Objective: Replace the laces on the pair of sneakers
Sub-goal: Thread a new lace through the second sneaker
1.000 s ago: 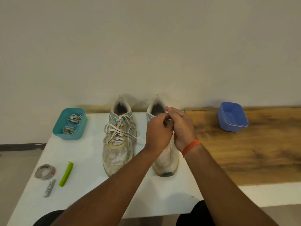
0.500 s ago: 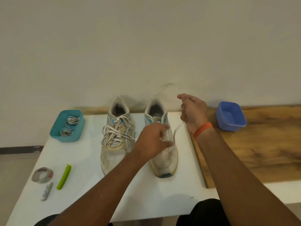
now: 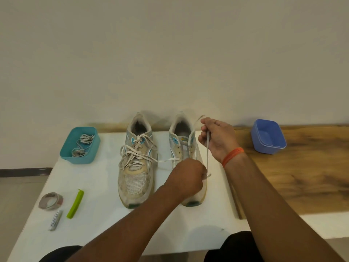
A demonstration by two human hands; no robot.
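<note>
Two worn white and teal sneakers stand side by side on the white table (image 3: 105, 220), toes toward me. The left sneaker (image 3: 135, 163) is fully laced. The right sneaker (image 3: 184, 148) shows bare upper eyelets. My right hand (image 3: 219, 140), with an orange band at the wrist, pinches a white lace (image 3: 207, 152) and holds it up beside the right sneaker. My left hand (image 3: 188, 174) rests on the right sneaker's midfoot, fingers closed on the lace's lower part. A teal tub (image 3: 80, 145) at the left holds several bundled laces.
An empty blue tub (image 3: 268, 136) stands on the wooden board (image 3: 294, 176) at the right. Near the table's left front lie a tape roll (image 3: 50, 201), a green clip (image 3: 75, 203) and a small grey tube (image 3: 55, 220). A wall is right behind the shoes.
My hands have parted from the top of the right sneaker. The right hand pulled the lace up and to the right; the left hand slid down toward the toe.
</note>
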